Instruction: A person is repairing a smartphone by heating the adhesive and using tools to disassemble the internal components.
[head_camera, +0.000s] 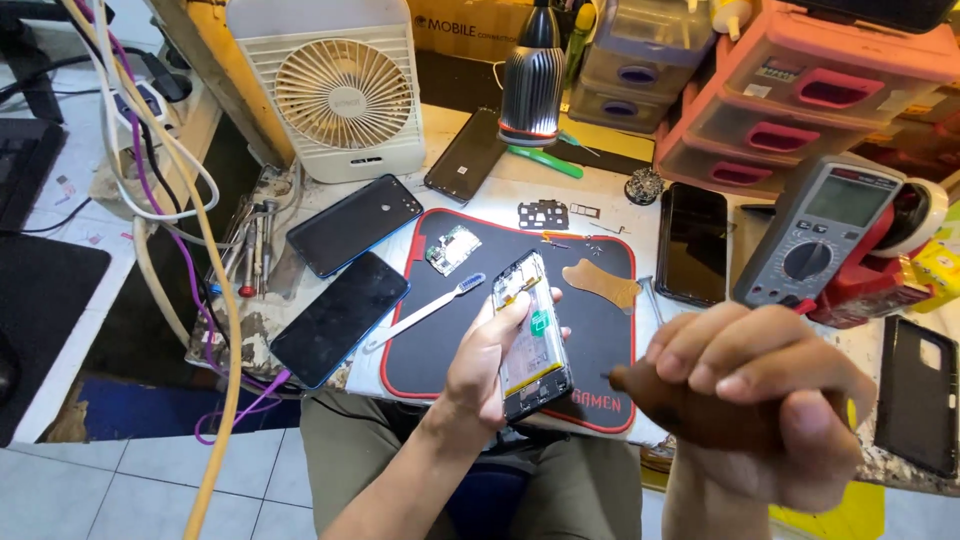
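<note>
Opened phone (533, 335), back cover off, sat upright in our left hand (487, 365), long axis near vertical, top end pointing away toward the black mat (450, 340) on the tabletop (610, 185). Left fingers wrapped its edges. Our right hand (765, 400), raised close, was clenched around a brown tool handle (680, 405).

Single head-worn view, looking steeply down and forward over the person's lap onto the cluttered white-topped bench (500, 190); hands close beneath the lens, white tiled floor (130, 490) at left.
</note>
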